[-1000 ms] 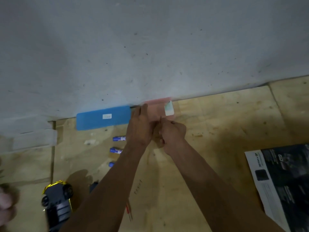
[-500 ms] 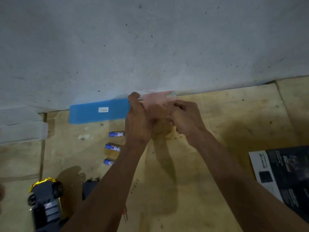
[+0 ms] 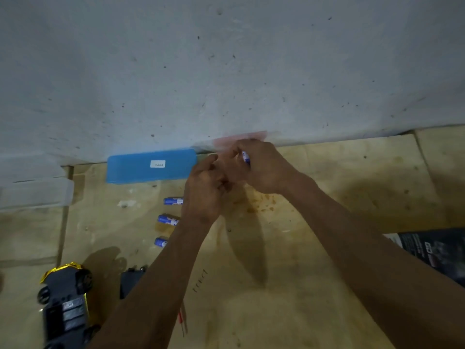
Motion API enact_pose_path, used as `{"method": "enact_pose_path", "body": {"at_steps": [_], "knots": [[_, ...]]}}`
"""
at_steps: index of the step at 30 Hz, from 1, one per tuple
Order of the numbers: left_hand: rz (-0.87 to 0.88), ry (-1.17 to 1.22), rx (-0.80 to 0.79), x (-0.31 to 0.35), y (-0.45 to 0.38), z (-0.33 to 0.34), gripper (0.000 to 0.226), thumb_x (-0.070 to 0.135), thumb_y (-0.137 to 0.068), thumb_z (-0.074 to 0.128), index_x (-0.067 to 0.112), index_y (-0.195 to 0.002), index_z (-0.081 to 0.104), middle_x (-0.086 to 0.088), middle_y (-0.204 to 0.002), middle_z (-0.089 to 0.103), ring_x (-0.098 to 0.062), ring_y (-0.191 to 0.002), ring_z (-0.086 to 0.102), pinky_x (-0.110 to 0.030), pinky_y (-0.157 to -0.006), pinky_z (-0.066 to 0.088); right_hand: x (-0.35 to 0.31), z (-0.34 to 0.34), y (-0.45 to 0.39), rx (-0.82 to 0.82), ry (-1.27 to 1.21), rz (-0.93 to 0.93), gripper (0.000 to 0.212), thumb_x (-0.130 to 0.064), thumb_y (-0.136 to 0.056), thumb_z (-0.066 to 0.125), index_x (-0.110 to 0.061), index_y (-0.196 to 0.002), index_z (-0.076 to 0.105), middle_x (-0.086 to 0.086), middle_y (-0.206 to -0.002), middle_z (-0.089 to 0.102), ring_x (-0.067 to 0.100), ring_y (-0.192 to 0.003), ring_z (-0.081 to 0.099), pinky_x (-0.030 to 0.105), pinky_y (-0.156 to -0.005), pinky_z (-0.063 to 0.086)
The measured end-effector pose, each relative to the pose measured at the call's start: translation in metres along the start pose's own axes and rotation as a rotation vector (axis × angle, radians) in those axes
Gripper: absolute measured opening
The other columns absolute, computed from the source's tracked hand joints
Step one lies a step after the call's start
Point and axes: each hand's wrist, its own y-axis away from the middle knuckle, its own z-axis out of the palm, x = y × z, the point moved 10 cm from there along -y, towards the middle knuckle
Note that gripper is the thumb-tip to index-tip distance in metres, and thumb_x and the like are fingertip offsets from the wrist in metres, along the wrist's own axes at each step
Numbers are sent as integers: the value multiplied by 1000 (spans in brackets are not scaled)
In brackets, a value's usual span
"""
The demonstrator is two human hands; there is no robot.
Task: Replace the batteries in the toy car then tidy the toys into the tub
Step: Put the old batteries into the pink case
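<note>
Batteries first — three blue ones (image 3: 173,200) lay in a loose column on the wooden surface (image 3: 327,177), just left of the left forearm, each partly hidden behind it. Up at the wall, both hands worked close together over a pink case (image 3: 239,137) that was blurred and mostly covered. The right hand (image 3: 261,170) had its fingers curled round a fourth battery (image 3: 246,157), only a blue-and-white sliver showing by the knuckles. The left hand (image 3: 205,191) was curled too, fingertips meeting the right hand's, but what it gripped — if anything — could not be told from here. A blue case (image 3: 151,166) with a white label sat beside the pink one, against the wall.

And the car (image 3: 66,306)? Down in the lower-left corner, belly up on the surface, well apart from the hands, with a dark piece (image 3: 130,280) lying just to its right — probably the battery cover, though that was a guess. A dark printed sheet (image 3: 432,250) lay at the right edge.

Progress, then: early going. By the look of it, cells were being taken from the pink case and laid out; whether the three on the surface were fresh or spent could not be judged. Fitting them, closing the car and tidying were all ahead, and no tub was in sight.
</note>
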Motion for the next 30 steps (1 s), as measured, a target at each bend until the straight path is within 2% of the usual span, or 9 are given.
{"method": "enact_pose_path", "body": {"at_steps": [3, 5, 9, 14, 18, 21, 24, 27, 30], "knots": [[27, -73, 39, 8, -2, -6, 37, 3, -95, 57, -5, -131, 57, -15, -115, 66, -11, -93, 65, -28, -84, 58, 0, 23, -13, -48, 229, -115, 19, -24, -98, 57, -16, -113, 65, 3, -118, 64, 19, -106, 60, 29, -92, 50], [27, -90, 32, 12, -4, -4, 28, -2, -88, 68, -4, -115, 68, -15, -109, 71, -21, -91, 68, -31, -83, 60, 1, 28, -16, -50, 331, -181, 29, -23, -97, 60, -17, -125, 62, 4, -131, 60, 22, -118, 54, 37, -105, 46], [-24, -37, 56, 15, -5, -9, 28, -3, -82, 76, -1, -109, 73, -7, -99, 71, -21, -88, 61, -1, -79, 41, 0, 22, -9, -1, 282, -279, 31, -22, -95, 63, -16, -125, 65, 5, -132, 63, 22, -119, 57, 36, -104, 47], [-7, -129, 24, 10, -5, -5, 42, 3, -77, 82, 10, -118, 72, -9, -117, 73, -32, -106, 65, -37, -93, 54, 7, -7, 10, 205, 169, -299, 28, -16, -88, 68, -16, -116, 71, 8, -116, 70, 23, -103, 64, 31, -90, 53], [21, -131, 26, 11, -1, -6, 33, 5, -77, 81, 15, -109, 76, -5, -112, 74, -27, -100, 68, -36, -89, 57, 9, -38, 30, 453, 190, -284, 10, 0, -77, 71, -6, -80, 64, 6, -80, 65, 20, -67, 59, 38, -63, 52], [-57, -88, 130, 9, 5, -18, 17, 5, -77, 81, 10, -84, 66, -8, -89, 71, -23, -78, 66, -33, -73, 59, 13, -55, 47, 553, 189, -241, 28, -9, -71, 79, -11, -90, 58, 3, -96, 56, 18, -77, 57, 33, -60, 50], [-184, -16, 133, 2, 10, -19, 40, 12, -80, 82, 11, -104, 49, -5, -94, 62, -19, -79, 63, -23, -58, 51, 23, -47, 45, 461, 286, -175, 55, -21, -66, 85, -17, -114, 58, 5, -119, 51, 24, -104, 54, 34, -67, 54], [-107, -24, 105, 12, 8, -18, 53, 14, -79, 84, 10, -124, 56, -10, -112, 63, -20, -87, 66, -26, -67, 56, 31, -32, 41, 385, 356, -211, 52, -21, -71, 83, -15, -120, 65, 10, -127, 56, 32, -110, 55, 41, -75, 59], [-50, -154, 49, 18, 4, -13, 36, 16, -82, 81, 7, -116, 71, -14, -119, 66, -29, -96, 68, -39, -84, 60, 40, -23, 42, 378, 329, -225, 35, -18, -79, 79, -12, -112, 72, 13, -125, 61, 37, -106, 58, 47, -76, 60]]}}
